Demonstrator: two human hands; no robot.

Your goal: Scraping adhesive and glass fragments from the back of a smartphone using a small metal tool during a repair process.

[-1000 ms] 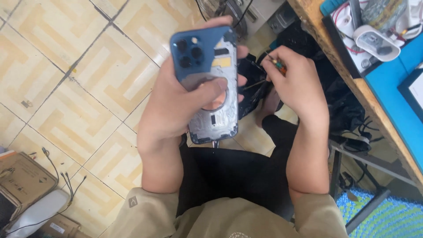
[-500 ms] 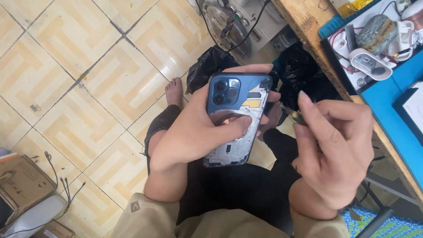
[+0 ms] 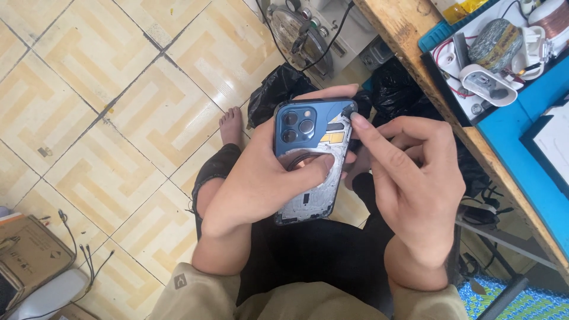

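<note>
My left hand (image 3: 261, 178) grips an opened blue phone housing (image 3: 309, 157) over my lap, thumb pressed across its bare metal inside. The housing stands nearly upright, camera block at its top left, a round coil and yellow parts showing inside. My right hand (image 3: 409, 172) reaches in from the right with its index fingertip touching the housing's top right corner. Whether something small sits under that fingertip is not visible.
A wooden workbench edge (image 3: 415, 65) runs down the right, with a blue mat (image 3: 521, 136) and a tray of tools and white parts (image 3: 492, 53). Black bags (image 3: 278, 89) and a round machine (image 3: 296, 26) lie on the tiled floor ahead. A cardboard box (image 3: 26, 255) sits lower left.
The view has swung left, so the housing sits more central. My right hand, holding a thin tool before, has come in from the right to touch the housing's top corner.
</note>
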